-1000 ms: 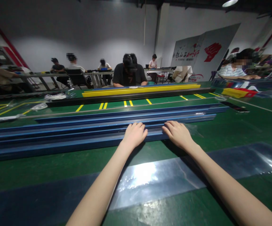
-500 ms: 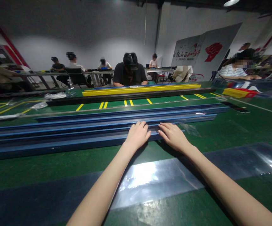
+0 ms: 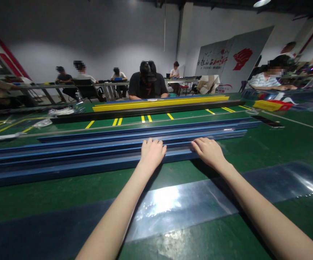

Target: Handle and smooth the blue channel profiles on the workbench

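My left hand lies over the nearest long blue channel strip, its fingers curled across the far edge and the thumb on the near side. Close to the strip's right end, my right hand is closed on it in a similar way; its fingertips are partly hidden. A stretch of the strip shows between the two hands. Behind it, more blue strips run roughly parallel. Nearer to me, a long clear plastic film lies flat across the green tabletop, under my forearms.
Farther back lie a yellow strip and a black strip. A phone rests at the right, near a yellow and red tray. A person sits opposite; other people sit at tables around the room.
My hands have moved apart along the blue strip: the left a little to the left, the right to the right. The view has shifted slightly.
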`<action>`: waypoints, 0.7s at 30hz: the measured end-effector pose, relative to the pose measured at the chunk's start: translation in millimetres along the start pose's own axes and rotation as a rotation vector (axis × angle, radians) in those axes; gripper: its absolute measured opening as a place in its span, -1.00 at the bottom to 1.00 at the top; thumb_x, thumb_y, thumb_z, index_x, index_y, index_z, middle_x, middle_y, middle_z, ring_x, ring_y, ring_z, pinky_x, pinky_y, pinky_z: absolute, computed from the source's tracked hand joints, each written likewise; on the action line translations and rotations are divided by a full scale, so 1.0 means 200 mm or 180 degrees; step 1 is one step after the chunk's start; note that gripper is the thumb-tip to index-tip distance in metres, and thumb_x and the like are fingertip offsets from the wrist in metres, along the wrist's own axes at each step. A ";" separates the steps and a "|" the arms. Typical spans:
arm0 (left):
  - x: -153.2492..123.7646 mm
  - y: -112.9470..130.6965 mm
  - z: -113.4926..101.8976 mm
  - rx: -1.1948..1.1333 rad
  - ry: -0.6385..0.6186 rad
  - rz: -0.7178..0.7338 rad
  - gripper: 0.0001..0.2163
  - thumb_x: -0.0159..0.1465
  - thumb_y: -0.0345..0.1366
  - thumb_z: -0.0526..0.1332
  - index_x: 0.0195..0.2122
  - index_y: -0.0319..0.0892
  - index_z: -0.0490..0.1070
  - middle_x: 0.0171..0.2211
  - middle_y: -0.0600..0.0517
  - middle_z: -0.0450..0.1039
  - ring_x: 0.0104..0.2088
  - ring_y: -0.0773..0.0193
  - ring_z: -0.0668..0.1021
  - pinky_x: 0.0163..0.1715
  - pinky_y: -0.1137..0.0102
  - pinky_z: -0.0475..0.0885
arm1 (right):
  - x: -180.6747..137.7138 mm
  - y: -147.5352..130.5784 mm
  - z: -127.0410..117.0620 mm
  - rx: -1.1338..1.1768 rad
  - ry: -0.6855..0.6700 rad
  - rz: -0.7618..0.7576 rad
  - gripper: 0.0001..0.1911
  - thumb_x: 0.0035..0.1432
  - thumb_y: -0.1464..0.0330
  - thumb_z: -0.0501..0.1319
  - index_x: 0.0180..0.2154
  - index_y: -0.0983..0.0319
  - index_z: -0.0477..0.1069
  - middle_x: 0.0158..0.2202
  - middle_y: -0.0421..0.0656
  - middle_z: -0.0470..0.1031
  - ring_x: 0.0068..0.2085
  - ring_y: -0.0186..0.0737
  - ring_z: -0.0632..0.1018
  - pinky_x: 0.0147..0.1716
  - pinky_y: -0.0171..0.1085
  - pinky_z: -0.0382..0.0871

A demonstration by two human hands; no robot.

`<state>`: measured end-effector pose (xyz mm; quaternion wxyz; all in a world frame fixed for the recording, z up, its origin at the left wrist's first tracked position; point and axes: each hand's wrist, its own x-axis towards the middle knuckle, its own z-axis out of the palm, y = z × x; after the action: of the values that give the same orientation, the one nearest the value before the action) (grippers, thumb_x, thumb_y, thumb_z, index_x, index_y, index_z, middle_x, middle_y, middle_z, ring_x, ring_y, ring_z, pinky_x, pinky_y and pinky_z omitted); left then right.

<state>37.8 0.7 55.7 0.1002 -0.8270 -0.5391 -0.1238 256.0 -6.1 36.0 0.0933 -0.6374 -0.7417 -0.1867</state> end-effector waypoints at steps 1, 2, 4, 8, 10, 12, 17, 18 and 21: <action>0.00 0.00 0.00 0.0035 0.0000 -0.0070 -0.70 0.29 -0.23 -0.06 -0.26 -0.25 0.42 -0.25 -0.14 0.46 -0.15 0.07 0.40 -0.21 0.23 0.24 | 0.00 -0.01 0.00 0.0046 0.0000 -0.0047 -0.55 0.25 0.21 -0.19 -0.33 0.25 0.40 -0.30 -0.06 0.49 -0.23 -0.17 0.44 -0.27 -0.25 0.16; 0.00 -0.01 0.00 0.0058 0.0007 -0.0099 -0.70 0.29 -0.24 -0.06 -0.25 -0.25 0.42 -0.24 -0.14 0.45 -0.15 0.06 0.40 -0.21 0.23 0.24 | 0.00 -0.03 0.01 0.0107 0.0021 -0.0117 -0.55 0.25 0.21 -0.19 -0.31 0.25 0.40 -0.30 -0.06 0.49 -0.23 -0.17 0.43 -0.25 -0.25 0.17; 0.00 0.00 0.01 0.0066 0.0050 -0.0038 -0.71 0.29 -0.25 -0.06 -0.23 -0.25 0.41 -0.21 -0.13 0.44 -0.15 0.07 0.40 -0.21 0.23 0.26 | -0.01 -0.07 0.02 0.0258 0.0123 -0.0301 -0.56 0.25 0.21 -0.17 -0.25 0.27 0.40 -0.23 -0.04 0.48 -0.19 -0.16 0.42 -0.21 -0.25 0.18; -0.01 0.03 0.04 -0.0115 0.0103 0.0494 -0.72 0.29 -0.28 -0.08 -0.13 -0.21 0.36 -0.09 -0.06 0.40 -0.10 0.15 0.39 -0.19 0.29 0.27 | -0.02 -0.13 0.04 0.0577 0.0324 -0.0712 -0.56 0.24 0.20 -0.13 -0.08 0.30 0.35 -0.03 -0.03 0.40 -0.05 -0.14 0.36 -0.09 -0.22 0.17; -0.01 0.04 0.06 -0.0216 0.0087 0.0695 -0.72 0.30 -0.27 -0.07 -0.06 -0.19 0.32 -0.02 -0.03 0.36 -0.07 0.18 0.37 -0.16 0.30 0.27 | -0.02 -0.13 0.04 0.0663 0.0329 -0.0815 -0.56 0.24 0.20 -0.13 -0.04 0.29 0.33 0.00 -0.05 0.38 -0.02 -0.15 0.35 -0.08 -0.21 0.16; -0.02 0.05 0.07 -0.0259 0.0053 0.0743 -0.71 0.30 -0.25 -0.08 -0.03 -0.17 0.29 0.02 -0.01 0.34 -0.04 0.19 0.36 -0.13 0.29 0.26 | -0.02 -0.12 0.04 0.0653 0.0313 -0.0812 -0.57 0.24 0.20 -0.13 -0.06 0.28 0.34 -0.01 -0.06 0.39 -0.02 -0.16 0.35 -0.08 -0.22 0.16; -0.01 0.05 0.05 -0.0219 -0.0061 0.0596 -0.71 0.30 -0.22 -0.08 -0.10 -0.17 0.34 -0.06 -0.01 0.39 -0.08 0.17 0.38 -0.14 0.29 0.25 | -0.01 -0.04 0.02 0.0256 0.0296 -0.0431 -0.57 0.25 0.21 -0.16 -0.17 0.26 0.39 -0.10 -0.06 0.44 -0.08 -0.16 0.38 -0.16 -0.23 0.14; -0.01 0.04 0.04 -0.0180 -0.0079 0.0500 -0.72 0.30 -0.23 -0.08 -0.14 -0.18 0.36 -0.11 -0.03 0.42 -0.10 0.16 0.39 -0.15 0.29 0.26 | -0.01 -0.03 0.01 0.0179 0.0269 -0.0316 -0.57 0.25 0.21 -0.16 -0.20 0.26 0.39 -0.13 -0.06 0.46 -0.11 -0.16 0.39 -0.18 -0.23 0.14; -0.01 0.03 0.01 -0.0022 -0.0105 0.0074 -0.71 0.29 -0.26 -0.09 -0.22 -0.23 0.40 -0.21 -0.10 0.43 -0.15 0.11 0.41 -0.21 0.27 0.27 | 0.00 0.00 0.01 0.0045 0.0143 -0.0039 -0.57 0.25 0.21 -0.18 -0.30 0.25 0.39 -0.26 -0.06 0.48 -0.19 -0.16 0.41 -0.24 -0.24 0.12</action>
<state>42.5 -2.1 52.5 0.0900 -0.8354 -0.5307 -0.1108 255.7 -5.9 34.6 0.1133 -0.6279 -0.7446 -0.1964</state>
